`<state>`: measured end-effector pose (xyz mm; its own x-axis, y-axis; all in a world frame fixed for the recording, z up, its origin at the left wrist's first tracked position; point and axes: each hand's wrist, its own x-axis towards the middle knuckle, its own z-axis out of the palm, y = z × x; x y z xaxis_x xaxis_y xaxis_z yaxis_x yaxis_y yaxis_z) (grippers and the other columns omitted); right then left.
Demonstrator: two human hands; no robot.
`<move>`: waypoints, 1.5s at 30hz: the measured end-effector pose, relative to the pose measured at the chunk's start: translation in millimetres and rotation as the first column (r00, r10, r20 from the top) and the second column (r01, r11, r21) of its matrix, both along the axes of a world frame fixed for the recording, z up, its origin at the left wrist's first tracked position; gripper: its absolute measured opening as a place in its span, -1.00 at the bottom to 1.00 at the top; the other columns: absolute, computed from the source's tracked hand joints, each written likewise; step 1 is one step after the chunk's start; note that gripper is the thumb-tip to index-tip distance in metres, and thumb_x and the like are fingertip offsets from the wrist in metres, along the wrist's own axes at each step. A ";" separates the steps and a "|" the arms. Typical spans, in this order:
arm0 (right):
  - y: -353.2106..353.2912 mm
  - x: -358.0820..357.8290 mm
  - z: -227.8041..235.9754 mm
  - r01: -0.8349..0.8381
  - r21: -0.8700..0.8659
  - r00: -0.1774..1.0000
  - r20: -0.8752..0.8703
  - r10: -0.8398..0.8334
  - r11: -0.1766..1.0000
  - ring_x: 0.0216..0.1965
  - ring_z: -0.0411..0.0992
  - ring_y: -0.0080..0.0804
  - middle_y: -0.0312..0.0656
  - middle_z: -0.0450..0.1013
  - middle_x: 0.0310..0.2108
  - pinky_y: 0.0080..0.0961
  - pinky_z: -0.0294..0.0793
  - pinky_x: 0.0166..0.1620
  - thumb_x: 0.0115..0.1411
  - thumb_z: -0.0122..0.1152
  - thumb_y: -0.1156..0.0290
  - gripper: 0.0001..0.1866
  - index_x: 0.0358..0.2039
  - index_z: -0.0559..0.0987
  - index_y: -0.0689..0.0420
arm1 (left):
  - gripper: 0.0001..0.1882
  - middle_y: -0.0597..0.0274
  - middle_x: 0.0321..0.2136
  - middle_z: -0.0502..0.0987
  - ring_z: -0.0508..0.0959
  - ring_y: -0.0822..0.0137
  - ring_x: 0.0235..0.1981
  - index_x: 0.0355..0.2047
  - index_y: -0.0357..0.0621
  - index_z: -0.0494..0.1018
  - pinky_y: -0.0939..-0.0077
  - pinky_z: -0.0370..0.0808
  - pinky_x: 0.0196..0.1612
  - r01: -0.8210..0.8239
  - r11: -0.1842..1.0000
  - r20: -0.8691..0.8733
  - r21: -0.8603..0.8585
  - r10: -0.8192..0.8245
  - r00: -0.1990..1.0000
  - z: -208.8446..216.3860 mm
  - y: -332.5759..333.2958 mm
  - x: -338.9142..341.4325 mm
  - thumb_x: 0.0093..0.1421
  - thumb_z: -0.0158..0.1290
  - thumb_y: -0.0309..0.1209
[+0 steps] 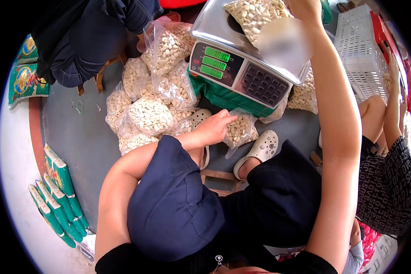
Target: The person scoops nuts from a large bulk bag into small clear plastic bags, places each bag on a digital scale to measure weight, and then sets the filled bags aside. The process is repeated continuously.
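A clear plastic bag of pale pumpkin seeds (255, 20) lies on the metal pan (210, 25) of a digital scale (239, 68) with lit green displays. My right hand (304, 10) reaches past the pan to the upper end of that bag; the top edge cuts off its fingers, so its grip is hidden. With the forearm across my left knee, my left hand (214, 129) hovers by a small bag of seeds (240, 129) on the floor before the scale. Its fingers are loosely curled together, and nothing shows in them. A blurred patch covers the pan's right part.
Several filled bags of seeds (150, 114) are heaped left of the scale. A white plastic crate (355, 50) stands at the far right. Green packets (61, 196) lie at the left. One person (89, 45) sits far left; another person's patterned garment (388, 182) is at right.
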<state>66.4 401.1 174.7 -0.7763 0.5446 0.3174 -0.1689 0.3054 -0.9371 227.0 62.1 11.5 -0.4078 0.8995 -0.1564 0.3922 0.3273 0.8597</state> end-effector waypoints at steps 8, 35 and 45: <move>-17.3 12.0 18.8 -0.042 -0.077 0.999 0.017 0.044 0.996 -0.70 0.17 -0.66 -0.43 0.21 -0.67 -0.63 0.17 -0.62 0.22 0.00 0.39 -0.80 -0.56 0.38 0.06 | -0.43 0.07 -0.18 0.39 0.48 0.04 -0.20 0.08 -0.17 0.42 0.29 0.45 -0.16 -0.013 1.000 0.005 -0.005 0.013 1.000 0.9 -0.1 -0.5 0.00 -0.13 -0.68; -95.3 105.7 38.8 -0.301 0.742 0.931 0.091 0.354 0.599 -0.43 0.50 -0.20 -0.21 0.47 -0.50 -0.32 0.51 -0.33 0.06 0.22 0.43 -0.93 -0.40 0.54 0.06 | -0.42 0.04 -0.16 0.38 0.46 0.04 -0.15 0.10 -0.17 0.41 0.32 0.43 -0.10 -0.103 0.993 0.069 -0.064 0.108 0.992 -1.4 -18.0 -16.0 0.01 -0.16 -0.66; -35.6 24.5 -8.5 -0.491 0.811 0.757 0.578 -0.304 0.319 -0.13 0.52 -0.03 0.02 0.55 -0.19 -0.22 0.52 -0.05 0.05 0.24 0.35 -0.71 -0.21 0.58 0.20 | -0.43 0.03 -0.17 0.39 0.47 0.00 -0.15 0.07 -0.15 0.41 0.26 0.45 -0.09 -0.052 0.999 0.053 0.009 0.051 0.997 -0.9 -11.4 -10.6 -0.01 -0.14 -0.67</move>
